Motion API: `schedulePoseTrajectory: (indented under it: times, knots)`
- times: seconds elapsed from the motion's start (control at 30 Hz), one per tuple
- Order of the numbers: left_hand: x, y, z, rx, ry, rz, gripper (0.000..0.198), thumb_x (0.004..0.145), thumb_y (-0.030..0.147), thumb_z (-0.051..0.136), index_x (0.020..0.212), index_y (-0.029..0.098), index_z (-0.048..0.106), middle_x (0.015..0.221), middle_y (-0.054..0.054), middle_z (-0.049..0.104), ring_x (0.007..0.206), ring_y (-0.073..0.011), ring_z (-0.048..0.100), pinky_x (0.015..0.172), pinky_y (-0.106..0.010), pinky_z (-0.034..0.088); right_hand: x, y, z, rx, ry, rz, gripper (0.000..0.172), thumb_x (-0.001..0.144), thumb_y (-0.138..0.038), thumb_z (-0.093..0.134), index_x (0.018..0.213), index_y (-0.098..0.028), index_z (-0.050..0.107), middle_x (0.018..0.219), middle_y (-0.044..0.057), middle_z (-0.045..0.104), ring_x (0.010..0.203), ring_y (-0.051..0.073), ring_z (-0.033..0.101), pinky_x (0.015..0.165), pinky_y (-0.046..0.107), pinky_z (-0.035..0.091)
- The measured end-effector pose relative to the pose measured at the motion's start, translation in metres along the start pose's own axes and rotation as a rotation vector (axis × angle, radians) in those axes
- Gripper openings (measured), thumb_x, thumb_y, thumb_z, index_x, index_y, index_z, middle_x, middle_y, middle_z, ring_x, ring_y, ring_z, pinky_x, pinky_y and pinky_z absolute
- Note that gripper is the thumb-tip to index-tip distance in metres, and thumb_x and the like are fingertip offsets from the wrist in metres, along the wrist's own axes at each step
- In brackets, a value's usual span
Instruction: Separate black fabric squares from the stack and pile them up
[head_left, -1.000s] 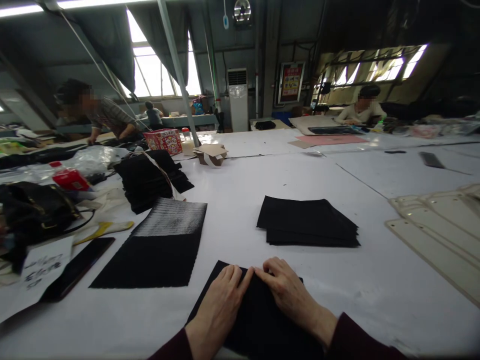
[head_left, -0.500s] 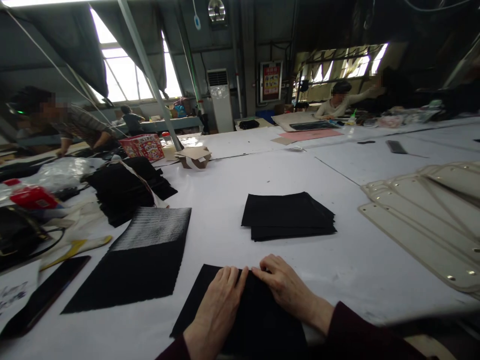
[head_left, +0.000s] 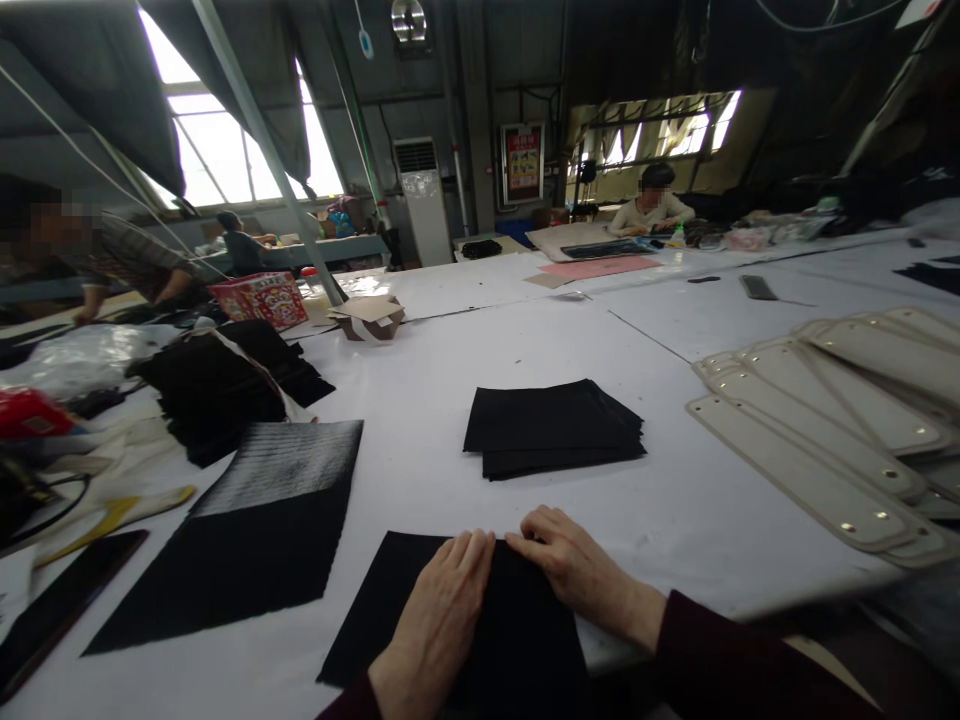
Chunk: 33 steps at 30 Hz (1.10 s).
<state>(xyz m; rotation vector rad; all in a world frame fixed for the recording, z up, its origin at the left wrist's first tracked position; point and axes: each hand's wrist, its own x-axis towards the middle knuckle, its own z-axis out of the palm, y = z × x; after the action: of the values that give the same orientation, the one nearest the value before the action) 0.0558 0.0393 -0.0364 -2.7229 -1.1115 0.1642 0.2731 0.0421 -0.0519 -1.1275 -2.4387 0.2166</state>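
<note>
Directly in front of me on the table lies a black fabric piece. My left hand rests on it, fingers held together, with the fingertips gripping its far edge. Close beside it, my right hand pinches the same edge, index finger and thumb foremost. A small gap separates the two sets of fingertips. Beyond my hands is a loose stack of black fabric pieces. To the left lies another black fabric piece, with a greyish streaked band across its far end.
Pale grey panels with metal rivets overlap at the right. A bundle of black cloth, a cardboard box and a dark phone-like slab are on the left. Co-workers sit or lean at the tables beyond.
My view has turned slightly right, so the table things sit further left. Both hands stay at the fabric's far edge. The far right co-worker's outstretched arm has come down.
</note>
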Motion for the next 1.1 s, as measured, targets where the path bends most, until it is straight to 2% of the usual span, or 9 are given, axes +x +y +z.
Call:
schedulePoseTrajectory:
  times: [0.07, 0.23, 0.37, 0.5, 0.73, 0.97, 1.1]
  knots:
    - [0.001, 0.004, 0.0, 0.01, -0.002, 0.002, 0.061, 0.083, 0.0, 0.042, 0.144, 0.007, 0.039, 0.128, -0.015, 0.056, 0.115, -0.0242, 0.054, 0.101, -0.037, 0.045, -0.002, 0.001, -0.002, -0.004, -0.002, 0.0, 0.029, 0.097, -0.009, 0.039, 0.116, -0.018, 0.06, 0.094, 0.007, 0.054, 0.087, 0.019, 0.045, 0.081, 0.034, 0.041]
    - [0.004, 0.016, -0.002, 0.084, 0.033, -0.002, 0.063, 0.085, 0.004, 0.042, 0.147, 0.008, 0.033, 0.115, -0.016, 0.06, 0.105, -0.0273, 0.057, 0.094, -0.043, 0.049, -0.007, 0.003, -0.005, -0.01, 0.012, -0.002, 0.031, 0.096, -0.008, 0.04, 0.12, -0.017, 0.059, 0.094, 0.007, 0.054, 0.087, 0.019, 0.045, 0.08, 0.033, 0.042]
    - [0.006, 0.016, 0.004, 0.08, 0.076, -0.004, 0.06, 0.086, 0.006, 0.044, 0.145, 0.008, 0.036, 0.123, -0.017, 0.057, 0.112, -0.0282, 0.055, 0.099, -0.044, 0.045, -0.009, 0.005, -0.008, -0.001, 0.025, -0.009, 0.031, 0.096, -0.008, 0.042, 0.12, -0.017, 0.059, 0.094, 0.006, 0.054, 0.087, 0.019, 0.046, 0.08, 0.033, 0.042]
    - [0.008, 0.016, 0.007, 0.059, 0.117, 0.051, 0.054, 0.086, 0.005, 0.042, 0.14, 0.007, 0.043, 0.13, -0.014, 0.055, 0.117, -0.0245, 0.052, 0.103, -0.038, 0.041, -0.011, 0.007, -0.01, 0.006, 0.023, -0.022, 0.029, 0.096, -0.008, 0.042, 0.116, -0.017, 0.06, 0.093, 0.006, 0.055, 0.087, 0.019, 0.046, 0.08, 0.033, 0.043]
    - [0.011, 0.023, 0.002, 0.12, 0.101, 0.062, 0.059, 0.085, 0.004, 0.041, 0.144, 0.008, 0.038, 0.112, -0.012, 0.061, 0.1, -0.0244, 0.057, 0.091, -0.039, 0.049, -0.014, 0.009, -0.011, -0.01, 0.005, -0.037, 0.025, 0.095, -0.005, 0.043, 0.109, -0.015, 0.062, 0.092, 0.006, 0.056, 0.086, 0.019, 0.046, 0.079, 0.033, 0.043]
    - [0.012, 0.02, -0.001, 0.13, 0.115, 0.1, 0.058, 0.086, 0.009, 0.045, 0.144, 0.007, 0.038, 0.112, -0.012, 0.06, 0.102, -0.0256, 0.056, 0.095, -0.04, 0.047, -0.016, 0.01, -0.012, -0.035, 0.019, -0.061, 0.025, 0.097, -0.009, 0.041, 0.109, -0.016, 0.062, 0.095, 0.007, 0.057, 0.089, 0.019, 0.047, 0.081, 0.033, 0.044]
    - [0.015, 0.017, -0.005, 0.111, 0.068, 0.12, 0.057, 0.086, 0.008, 0.045, 0.143, 0.009, 0.04, 0.109, -0.011, 0.061, 0.098, -0.0242, 0.057, 0.09, -0.038, 0.049, -0.017, 0.011, -0.013, -0.085, 0.001, -0.075, 0.024, 0.098, -0.01, 0.041, 0.109, -0.015, 0.062, 0.095, 0.007, 0.058, 0.088, 0.019, 0.048, 0.081, 0.033, 0.044]
